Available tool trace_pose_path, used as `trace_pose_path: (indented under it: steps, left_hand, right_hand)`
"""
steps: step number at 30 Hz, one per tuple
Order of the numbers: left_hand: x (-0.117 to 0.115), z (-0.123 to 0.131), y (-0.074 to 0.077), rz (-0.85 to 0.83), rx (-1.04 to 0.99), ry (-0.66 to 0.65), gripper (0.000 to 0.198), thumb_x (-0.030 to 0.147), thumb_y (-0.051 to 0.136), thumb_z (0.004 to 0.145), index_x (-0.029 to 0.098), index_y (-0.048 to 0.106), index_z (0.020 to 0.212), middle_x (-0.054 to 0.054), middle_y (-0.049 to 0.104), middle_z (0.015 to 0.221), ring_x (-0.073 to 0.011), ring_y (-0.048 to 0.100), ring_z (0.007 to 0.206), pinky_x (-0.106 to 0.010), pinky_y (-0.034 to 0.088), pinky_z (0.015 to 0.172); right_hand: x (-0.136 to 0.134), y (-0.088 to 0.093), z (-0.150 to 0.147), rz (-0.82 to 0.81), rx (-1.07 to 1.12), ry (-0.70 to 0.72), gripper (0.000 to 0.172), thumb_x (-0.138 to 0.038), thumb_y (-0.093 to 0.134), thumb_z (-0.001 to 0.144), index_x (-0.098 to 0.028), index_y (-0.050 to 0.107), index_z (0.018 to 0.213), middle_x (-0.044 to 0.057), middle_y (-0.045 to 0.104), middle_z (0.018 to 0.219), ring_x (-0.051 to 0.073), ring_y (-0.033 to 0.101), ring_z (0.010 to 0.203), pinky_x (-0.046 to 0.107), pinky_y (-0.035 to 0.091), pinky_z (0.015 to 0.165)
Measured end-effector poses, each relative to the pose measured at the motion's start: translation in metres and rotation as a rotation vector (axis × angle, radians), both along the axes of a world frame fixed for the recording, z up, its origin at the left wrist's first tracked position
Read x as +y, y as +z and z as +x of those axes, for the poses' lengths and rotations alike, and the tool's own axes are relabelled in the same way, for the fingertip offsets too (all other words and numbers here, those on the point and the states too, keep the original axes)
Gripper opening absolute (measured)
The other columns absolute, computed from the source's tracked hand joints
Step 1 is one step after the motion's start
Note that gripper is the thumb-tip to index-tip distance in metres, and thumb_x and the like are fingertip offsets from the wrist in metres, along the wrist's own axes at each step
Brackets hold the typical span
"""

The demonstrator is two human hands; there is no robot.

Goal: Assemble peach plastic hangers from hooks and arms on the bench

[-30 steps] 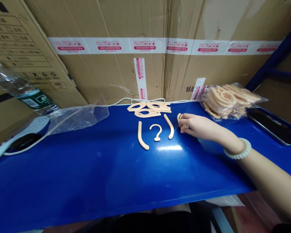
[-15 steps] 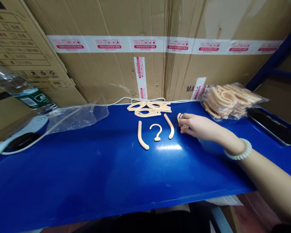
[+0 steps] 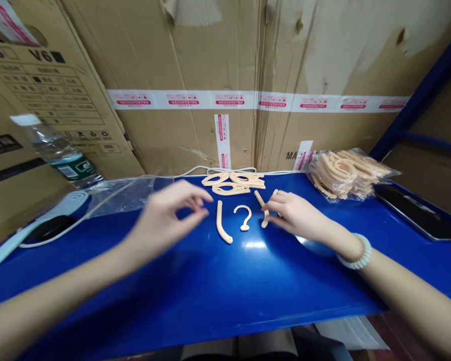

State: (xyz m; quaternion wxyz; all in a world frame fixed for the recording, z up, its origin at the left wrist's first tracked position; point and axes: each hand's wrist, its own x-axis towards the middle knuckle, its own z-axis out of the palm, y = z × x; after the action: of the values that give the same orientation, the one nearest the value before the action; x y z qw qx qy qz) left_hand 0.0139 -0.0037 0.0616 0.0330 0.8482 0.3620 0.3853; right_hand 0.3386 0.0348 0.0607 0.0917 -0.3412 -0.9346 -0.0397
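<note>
A peach-coloured hook (image 3: pixel 244 216) lies flat between two curved hanger arms. My left hand (image 3: pixel 169 213), smeared a little by motion, hovers just left of the left hanger arm (image 3: pixel 221 223), its thumb and fingers apart and nothing between them. On the other side, my right hand (image 3: pixel 298 214) has its thumb and fingertips closed on the right hanger arm (image 3: pixel 259 199), covering its middle. A bit of another peach piece (image 3: pixel 275 192) shows behind the right fingers; the rest of it is hidden. Farther back lie several folded hanger pieces (image 3: pixel 231 189) in a loose group.
A clear bag of peach hanger parts (image 3: pixel 342 173) and a dark phone (image 3: pixel 421 213) are at the right. At the left are a water bottle (image 3: pixel 65 155), a pale brush (image 3: pixel 56 208) and a clear plastic bag (image 3: pixel 124 198). Cardboard boxes (image 3: pixel 188 135) wall the blue table's back (image 3: pixel 195 301).
My left hand has come into view from the left. My right hand has moved left, from the small pieces to the right hanger arm. The camera view has tilted up slightly.
</note>
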Motion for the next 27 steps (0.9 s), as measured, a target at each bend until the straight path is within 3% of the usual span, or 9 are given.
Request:
trace_pose_path:
  steps: [2, 4, 7, 10, 16, 21, 24, 27]
  left_hand:
    - [-0.003, 0.012, -0.018, -0.013, 0.085, -0.102, 0.018, 0.023, 0.053, 0.101, 0.021, 0.066, 0.113, -0.007, 0.070, 0.106, -0.0191, 0.069, 0.097, -0.034, 0.061, 0.086]
    - [-0.006, 0.021, -0.039, -0.040, 0.212, -0.194, 0.023, 0.025, 0.053, 0.101, 0.022, 0.063, 0.122, -0.009, 0.068, 0.123, -0.0244, 0.064, 0.119, -0.041, 0.056, 0.103]
    - [-0.007, 0.023, -0.063, -0.098, 0.288, -0.184, 0.025, 0.032, 0.056, 0.100, 0.022, 0.062, 0.123, -0.010, 0.065, 0.134, -0.0278, 0.058, 0.131, -0.046, 0.052, 0.110]
    - [0.001, 0.016, -0.071, -0.118, 0.238, -0.141, 0.022, 0.030, 0.050, 0.103, 0.021, 0.064, 0.117, -0.011, 0.066, 0.134, -0.0257, 0.060, 0.130, -0.043, 0.054, 0.109]
    - [0.019, 0.013, -0.069, -0.101, 0.185, -0.134, 0.019, 0.026, 0.046, 0.103, 0.020, 0.065, 0.104, -0.009, 0.071, 0.122, -0.0236, 0.065, 0.124, -0.041, 0.054, 0.107]
    - [0.028, 0.023, -0.056, -0.046, 0.160, -0.099, 0.017, 0.026, 0.056, 0.095, 0.021, 0.066, 0.107, -0.010, 0.070, 0.124, -0.0265, 0.063, 0.123, -0.045, 0.052, 0.107]
    - [0.051, 0.033, -0.043, -0.088, 0.187, -0.078, 0.020, 0.025, 0.053, 0.095, 0.021, 0.066, 0.110, -0.008, 0.073, 0.116, -0.0253, 0.065, 0.118, -0.043, 0.052, 0.104]
    - [0.090, 0.044, -0.033, -0.165, 0.352, -0.050, 0.035, 0.029, 0.055, 0.093, 0.018, 0.060, 0.125, -0.014, 0.065, 0.134, -0.0295, 0.058, 0.127, -0.046, 0.046, 0.108]
  right_hand:
    - [-0.005, -0.003, -0.006, -0.031, -0.003, 0.047, 0.015, -0.023, 0.058, 0.100, -0.016, 0.070, 0.107, 0.010, 0.068, 0.098, 0.023, 0.062, 0.090, 0.035, 0.048, 0.083]
    - [-0.008, -0.007, -0.008, -0.043, -0.012, 0.058, 0.015, -0.023, 0.057, 0.100, -0.017, 0.070, 0.105, 0.009, 0.068, 0.097, 0.022, 0.063, 0.088, 0.034, 0.049, 0.080]
    - [-0.006, -0.013, -0.008, -0.025, -0.012, 0.049, 0.016, -0.022, 0.056, 0.100, -0.017, 0.071, 0.100, 0.009, 0.067, 0.096, 0.021, 0.064, 0.087, 0.033, 0.050, 0.078]
    - [-0.001, -0.018, -0.006, 0.003, 0.010, 0.034, 0.017, -0.022, 0.056, 0.100, -0.017, 0.072, 0.098, 0.009, 0.067, 0.096, 0.021, 0.064, 0.085, 0.033, 0.051, 0.077]
    - [0.003, -0.021, -0.005, -0.010, 0.041, -0.006, 0.016, -0.020, 0.057, 0.099, -0.017, 0.072, 0.102, 0.010, 0.067, 0.100, 0.020, 0.065, 0.085, 0.032, 0.051, 0.076]
    - [0.002, -0.007, -0.002, 0.046, 0.078, -0.006, 0.020, -0.026, 0.056, 0.101, -0.015, 0.071, 0.108, 0.011, 0.069, 0.098, 0.025, 0.064, 0.092, 0.036, 0.050, 0.080]
    - [0.003, 0.002, 0.002, 0.121, 0.172, -0.043, 0.025, -0.028, 0.049, 0.103, -0.015, 0.070, 0.105, 0.012, 0.069, 0.096, 0.025, 0.063, 0.092, 0.036, 0.050, 0.079]
    - [0.006, 0.007, 0.008, 0.171, 0.220, -0.082, 0.025, -0.030, 0.050, 0.102, -0.016, 0.070, 0.101, 0.012, 0.070, 0.096, 0.025, 0.063, 0.091, 0.037, 0.049, 0.080]
